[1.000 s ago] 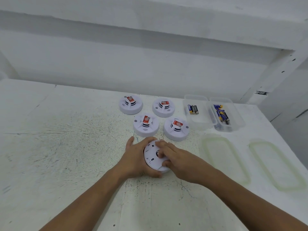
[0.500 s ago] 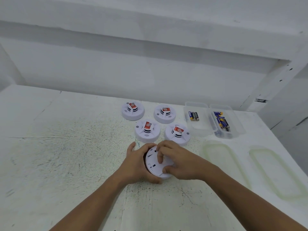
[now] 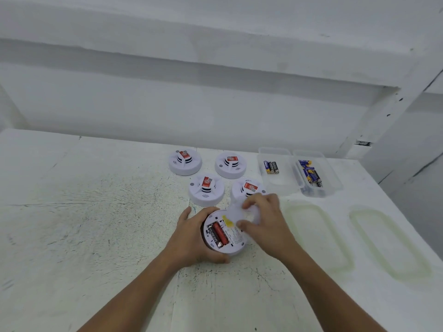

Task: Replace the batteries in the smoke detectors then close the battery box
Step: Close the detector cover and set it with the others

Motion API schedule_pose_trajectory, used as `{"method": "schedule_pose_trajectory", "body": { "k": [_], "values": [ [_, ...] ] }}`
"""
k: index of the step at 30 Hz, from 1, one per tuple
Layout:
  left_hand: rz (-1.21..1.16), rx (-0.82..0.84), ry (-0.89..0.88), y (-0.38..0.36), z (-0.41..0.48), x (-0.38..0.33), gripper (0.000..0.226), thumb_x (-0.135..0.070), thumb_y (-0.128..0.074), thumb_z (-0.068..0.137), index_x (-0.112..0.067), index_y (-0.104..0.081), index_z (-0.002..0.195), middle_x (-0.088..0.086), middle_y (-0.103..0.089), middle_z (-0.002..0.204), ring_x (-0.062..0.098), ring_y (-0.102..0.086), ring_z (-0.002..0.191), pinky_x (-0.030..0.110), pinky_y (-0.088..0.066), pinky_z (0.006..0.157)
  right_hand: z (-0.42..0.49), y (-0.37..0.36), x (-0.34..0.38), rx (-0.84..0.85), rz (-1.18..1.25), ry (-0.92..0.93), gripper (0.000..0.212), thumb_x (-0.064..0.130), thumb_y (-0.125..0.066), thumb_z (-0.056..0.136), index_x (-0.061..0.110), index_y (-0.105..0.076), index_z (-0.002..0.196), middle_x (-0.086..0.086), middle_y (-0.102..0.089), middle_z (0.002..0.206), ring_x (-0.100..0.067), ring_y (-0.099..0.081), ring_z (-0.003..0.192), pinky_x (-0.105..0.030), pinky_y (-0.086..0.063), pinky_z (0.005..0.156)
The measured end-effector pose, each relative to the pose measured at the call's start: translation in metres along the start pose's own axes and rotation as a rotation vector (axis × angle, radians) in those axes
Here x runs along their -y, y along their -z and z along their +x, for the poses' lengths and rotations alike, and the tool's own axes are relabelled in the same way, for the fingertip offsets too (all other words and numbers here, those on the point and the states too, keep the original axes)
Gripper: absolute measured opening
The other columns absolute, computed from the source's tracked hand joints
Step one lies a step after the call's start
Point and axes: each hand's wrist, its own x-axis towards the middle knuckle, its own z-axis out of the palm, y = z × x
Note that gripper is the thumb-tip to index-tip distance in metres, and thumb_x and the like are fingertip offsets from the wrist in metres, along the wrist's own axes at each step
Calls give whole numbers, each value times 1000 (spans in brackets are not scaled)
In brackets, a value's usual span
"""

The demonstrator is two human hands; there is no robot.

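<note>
- White scuffed table (image 3: 96,236) with dark scratches runs up to a plain white wall (image 3: 215,104) in the head view.
- At the back of the table, four white round plastic smoke detectors stand face up in two rows: far-left detector (image 3: 185,162), far-right detector (image 3: 230,164), near-left detector (image 3: 206,190) and near-right detector (image 3: 248,189). Each carries a red label whose print is too small to read.
- Close to the person, a fifth white round detector (image 3: 223,236) lies back side up on the table, and the left hand (image 3: 191,238) curls its grip around the detector's left edge.
- Its battery bay is uncovered, showing a red battery (image 3: 220,233) beside a black battery (image 3: 212,236), a yellow tab (image 3: 227,221) and a printed white sticker, illegible.
- The right hand (image 3: 266,224) pinches a white round back cover (image 3: 239,213), blurred, just above the fifth detector's right side.
- To the right stand two clear plastic boxes, touching: the left box (image 3: 275,185) holds black-and-gold batteries (image 3: 271,167), the right box (image 3: 333,178) holds blue-and-yellow batteries (image 3: 310,173); brands unreadable.
- Two translucent yellowish lids, left lid (image 3: 314,236) and right lid (image 3: 388,243), lie flat nearer the person, apart from the boxes.
</note>
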Motion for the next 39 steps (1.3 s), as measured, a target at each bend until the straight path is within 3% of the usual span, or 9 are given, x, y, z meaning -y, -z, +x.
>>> {"method": "schedule_pose_trajectory", "body": {
  "k": [2,5,8,13,18,23,25,29,39],
  "values": [
    [2,-10,2,0,-1,0,102,-64,-82,41,-46,-32,127,-41,-47,112,-33,-28,110,31,4,119,-6,3,-9,-199,20,-125,30,11,-72,78,26,-56,99,4,-30,108,8,-42,89,-2,-35,68],
    [-10,-10,0,1,-1,-2,107,-66,-80,39,-44,-30,131,-43,-43,114,-37,-21,111,29,4,117,-17,-2,-24,-297,-129,-143,33,7,-67,82,22,-62,110,2,-23,109,-2,-45,88,-4,-36,75],
    [-14,-4,-11,2,-2,-5,102,-70,-74,37,-47,-30,126,-43,-42,112,-40,-17,108,28,4,115,-25,-15,-38,-298,-353,-111,41,4,-65,83,12,-59,123,-2,-22,116,-24,-48,102,-27,-44,93],
    [-23,-4,-1,2,-3,-7,103,-70,-72,35,-46,-31,126,-43,-41,110,-44,-11,103,26,5,113,-27,-24,-47,-368,-790,-15,39,18,-84,62,11,-69,98,-14,-50,92,-27,-53,70,-36,-48,58],
    [-13,2,-6,0,-2,-1,103,-71,-76,37,-46,-32,126,-42,-46,111,-36,-24,109,28,3,116,-25,-26,-50,-340,-998,-32,26,25,-83,60,15,-70,79,-6,-50,70,-24,-47,62,-32,-35,54],
    [-24,-9,-5,0,-2,-2,99,-71,-75,35,-43,-34,121,-41,-46,109,-38,-23,106,26,3,116,-15,-18,-46,-267,-841,-63,12,24,-71,79,12,-68,81,-7,-56,80,-26,-51,72,-33,-31,63],
    [-20,-11,-4,0,-2,-1,100,-71,-76,35,-43,-34,121,-41,-47,109,-38,-22,106,26,3,116,-9,-13,-38,-277,-641,53,7,16,-63,85,11,-68,84,-6,-56,85,-24,-52,78,-31,-36,65],
    [-10,-13,-11,-1,0,1,99,-71,-77,34,-44,-34,119,-37,-53,105,-31,-33,107,29,0,118,-1,-14,-5,82,-234,223,14,16,-55,92,14,-68,97,0,-57,90,-11,-51,84,-18,-41,74],
    [-31,-33,-51,-4,1,3,99,-68,-78,35,-42,-36,120,-35,-56,106,-22,-44,109,32,-3,119,16,-34,6,230,-411,420,13,16,-47,90,12,-59,90,1,-54,84,-16,-48,78,-31,-43,70]
  ]
}}
